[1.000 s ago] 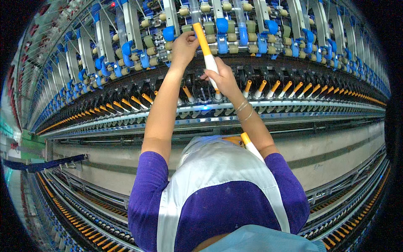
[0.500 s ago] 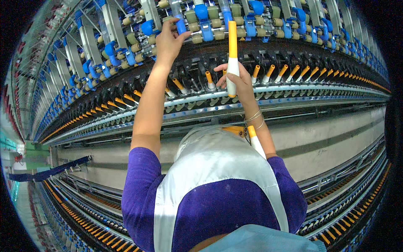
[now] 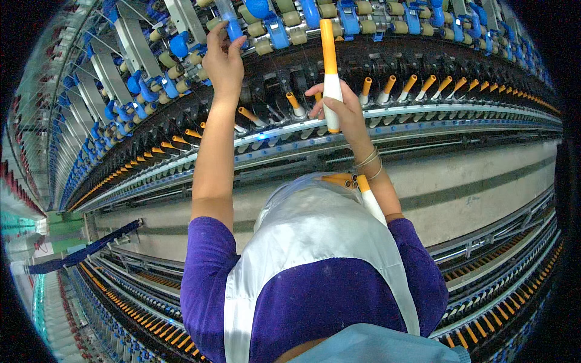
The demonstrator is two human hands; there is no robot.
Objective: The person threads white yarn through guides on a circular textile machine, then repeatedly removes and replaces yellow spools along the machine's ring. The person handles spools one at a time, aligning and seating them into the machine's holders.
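My left hand (image 3: 224, 68) is raised to the roller section of a spinning frame. Its thumb and fingers are apart, on either side of a blue machine part (image 3: 235, 31); whether they touch it is unclear. My right hand (image 3: 348, 114) is closed around a bobbin (image 3: 331, 86), an orange tube with white yarn wound on its lower part. This bobbin stands nearly upright in front of the machine. Behind it runs a row of orange-topped bobbins on spindles, one of them (image 3: 296, 104) between my two hands. Any thread at my left fingertips is too fine to see.
A pale apron (image 3: 302, 212) bulges before me, with a white-and-orange bobbin (image 3: 372, 202) and several orange tubes (image 3: 337, 180) at its top. A metal rail (image 3: 417, 111) runs below the spindles. Behind me, across the grey floor (image 3: 484, 169), stands another bobbin row (image 3: 493, 323).
The view has shifted, so the machine's near parts sit further left and higher. My left hand stays at the same blue part; my right hand keeps hold of the bobbin.
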